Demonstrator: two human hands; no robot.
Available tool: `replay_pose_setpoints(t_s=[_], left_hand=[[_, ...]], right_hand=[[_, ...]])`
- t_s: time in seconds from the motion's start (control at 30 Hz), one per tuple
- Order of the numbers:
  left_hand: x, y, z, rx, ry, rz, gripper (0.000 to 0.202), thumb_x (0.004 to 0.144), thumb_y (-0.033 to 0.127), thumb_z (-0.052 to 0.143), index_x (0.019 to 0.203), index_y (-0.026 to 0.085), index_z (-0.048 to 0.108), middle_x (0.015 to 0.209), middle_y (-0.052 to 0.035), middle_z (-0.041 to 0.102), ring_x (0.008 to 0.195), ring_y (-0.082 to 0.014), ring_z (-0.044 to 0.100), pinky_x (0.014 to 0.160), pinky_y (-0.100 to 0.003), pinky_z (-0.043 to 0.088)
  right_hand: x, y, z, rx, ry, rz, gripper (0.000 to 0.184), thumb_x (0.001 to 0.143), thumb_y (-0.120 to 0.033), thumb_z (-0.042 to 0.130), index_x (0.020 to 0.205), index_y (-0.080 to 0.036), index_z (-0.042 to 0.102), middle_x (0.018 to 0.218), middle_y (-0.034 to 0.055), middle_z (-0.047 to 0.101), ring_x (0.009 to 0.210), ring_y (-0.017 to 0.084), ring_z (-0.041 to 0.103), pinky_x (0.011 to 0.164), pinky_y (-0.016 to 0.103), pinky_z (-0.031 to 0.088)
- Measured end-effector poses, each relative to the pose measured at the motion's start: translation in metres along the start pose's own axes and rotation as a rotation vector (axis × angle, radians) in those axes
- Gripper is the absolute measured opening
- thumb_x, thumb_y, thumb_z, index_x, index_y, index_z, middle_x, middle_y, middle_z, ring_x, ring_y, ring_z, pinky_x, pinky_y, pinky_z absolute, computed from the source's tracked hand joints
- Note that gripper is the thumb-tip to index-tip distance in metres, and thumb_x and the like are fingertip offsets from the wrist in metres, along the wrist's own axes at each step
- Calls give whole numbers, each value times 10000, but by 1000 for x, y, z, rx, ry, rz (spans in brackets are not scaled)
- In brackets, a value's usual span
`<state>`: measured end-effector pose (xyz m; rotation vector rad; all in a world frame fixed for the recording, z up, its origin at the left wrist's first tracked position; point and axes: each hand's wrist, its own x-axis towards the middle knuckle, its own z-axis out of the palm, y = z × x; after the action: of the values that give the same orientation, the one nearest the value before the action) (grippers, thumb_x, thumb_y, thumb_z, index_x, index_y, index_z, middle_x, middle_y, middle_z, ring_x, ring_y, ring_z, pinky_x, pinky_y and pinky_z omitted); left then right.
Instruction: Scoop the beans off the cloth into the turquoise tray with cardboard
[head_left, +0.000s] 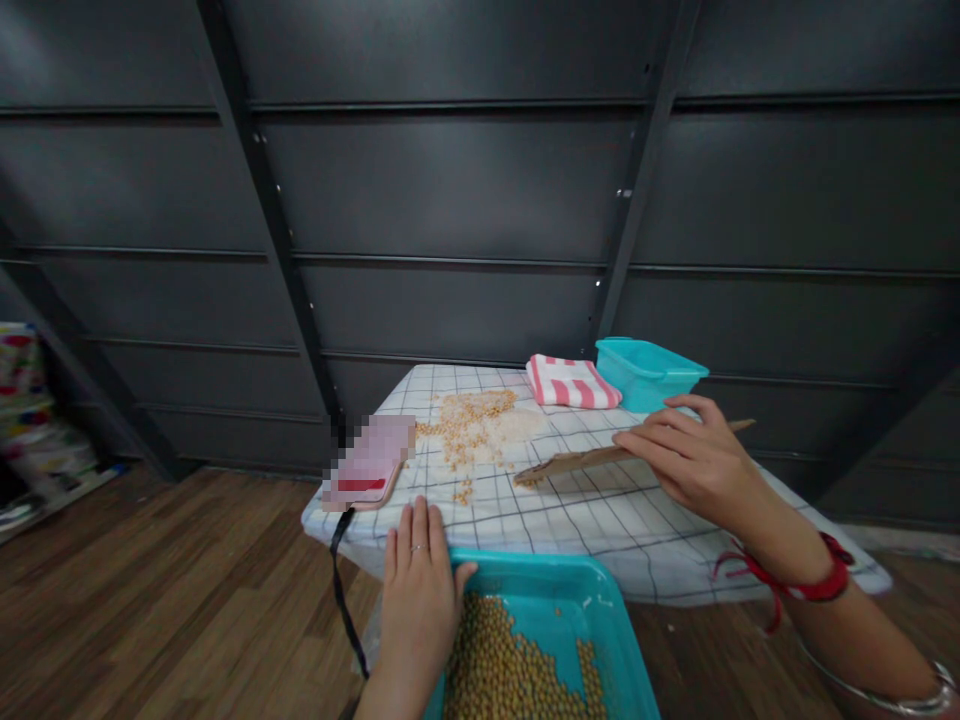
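My right hand (694, 455) is closed around a strip of brown cardboard (581, 459). The strip's left end touches the tablecloth beside a few yellow soybeans (529, 483). Near the front edge of the table, my left hand (420, 575) lies flat with fingers stretched out, its thumb against the rim of a turquoise tray (536, 563). Many soybeans (499, 665) cover the left and lower part of that tray. Farther back on the cloth, more soybeans (474, 420) are spread beside a pale heap of rice-like grains (517, 427).
A white checked cloth (600, 520) covers the table. A pink phone (379, 455) lies at its left, and a black strap (339, 580) hangs down below it. A folded pink-and-white striped towel (571, 382) and a turquoise basket (649, 375) stand at the back right, before a dark panelled wall (450, 180).
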<state>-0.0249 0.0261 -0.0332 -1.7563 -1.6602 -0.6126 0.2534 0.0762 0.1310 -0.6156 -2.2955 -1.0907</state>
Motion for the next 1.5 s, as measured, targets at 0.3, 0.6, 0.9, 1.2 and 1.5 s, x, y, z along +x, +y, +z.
replay_pose_setpoints(t_s=[0.3,0.6,0.9,1.2,1.5], left_hand=[[-2,-1,3,-31,-6,-9,635,848,500,250,1190,15,476,1230,-233,525,1152,-321,454,931,-480,369],[-2,-3,1,-26,-59,2,650,854,497,216,1220,10,442,1262,-245,492,1180,-324,424,936,-502,370],[-2,-3,-1,-42,-81,-3,630,848,487,269,1225,12,439,1274,-240,484,1182,-326,424,950,-499,357],[-2,-3,-1,-30,-72,10,639,849,497,252,1225,14,439,1269,-240,489,1182,-323,423,945,-494,360],[-2,-1,2,-30,-86,-10,615,853,474,249,1231,23,429,1270,-238,487,1184,-324,420,950,-511,357]], right_hand=[[8,-6,-2,-19,-3,-3,259,765,3,412,895,-179,544,716,8,636,710,144,514,790,359,352],[9,-9,-9,9,-29,-3,266,779,-18,411,911,-190,565,742,12,641,715,138,521,809,367,359],[5,-5,-13,-73,-72,6,263,779,-5,399,882,-169,576,741,29,637,734,154,516,800,377,348],[7,-12,-20,30,-91,-14,245,792,-24,401,922,-155,562,743,33,627,729,147,517,797,370,360],[4,-4,-22,-80,-74,8,299,760,-12,383,903,-188,578,724,25,639,723,161,529,782,378,357]])
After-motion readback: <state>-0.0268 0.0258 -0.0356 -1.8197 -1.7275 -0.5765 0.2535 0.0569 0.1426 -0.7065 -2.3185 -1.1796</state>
